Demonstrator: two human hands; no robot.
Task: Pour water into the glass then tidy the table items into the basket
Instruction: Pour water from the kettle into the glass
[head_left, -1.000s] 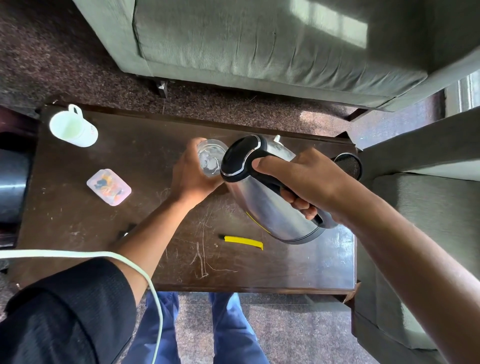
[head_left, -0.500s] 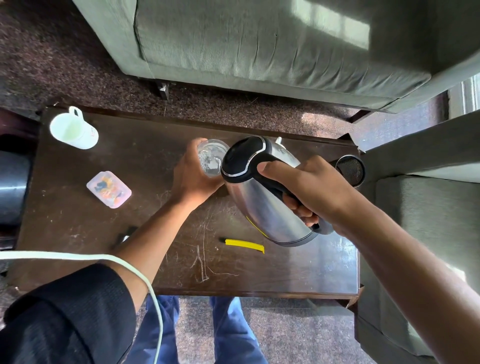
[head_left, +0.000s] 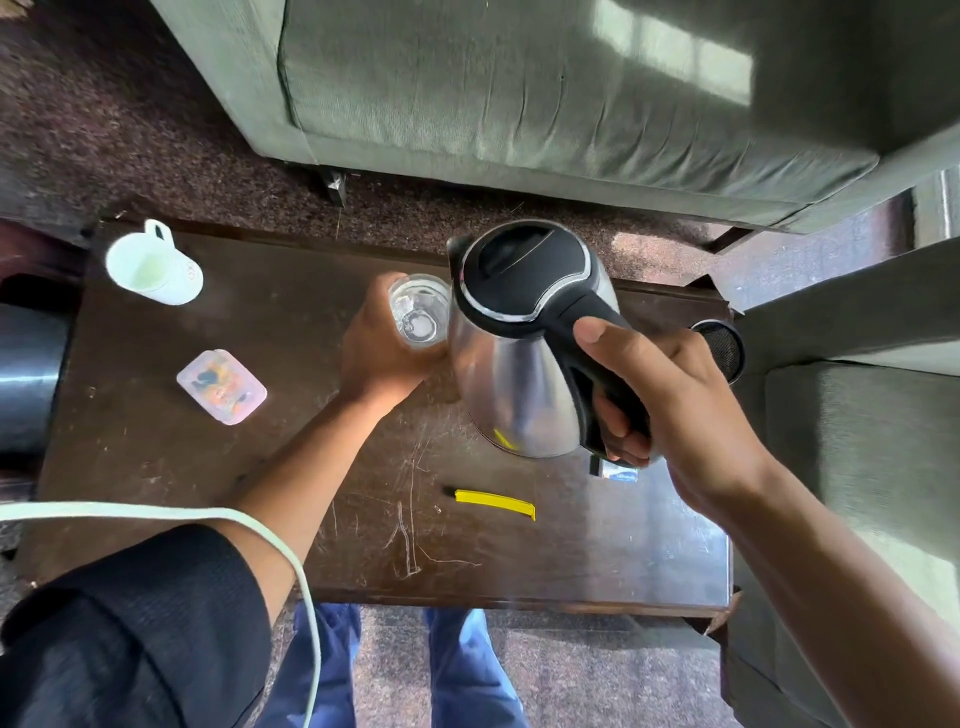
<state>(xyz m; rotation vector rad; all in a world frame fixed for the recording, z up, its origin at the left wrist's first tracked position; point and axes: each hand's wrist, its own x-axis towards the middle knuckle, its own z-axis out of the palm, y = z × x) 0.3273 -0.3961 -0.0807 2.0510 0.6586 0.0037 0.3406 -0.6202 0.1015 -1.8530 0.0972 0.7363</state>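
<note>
Fingers (head_left: 626, 434) of right hand (head_left: 670, 400) wrap the kettle (head_left: 519, 374) handle; left hand (head_left: 376, 353) clasps the glass (head_left: 420, 312) on the tabletop (head_left: 156, 467). Risk: misaligned spout spilling water, wet glass slipping.

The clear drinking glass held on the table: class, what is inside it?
Looking into the clear drinking glass, only its transparent base shows; any water level is unclear. The left hand covers its near side, beside the steel kettle.
</note>
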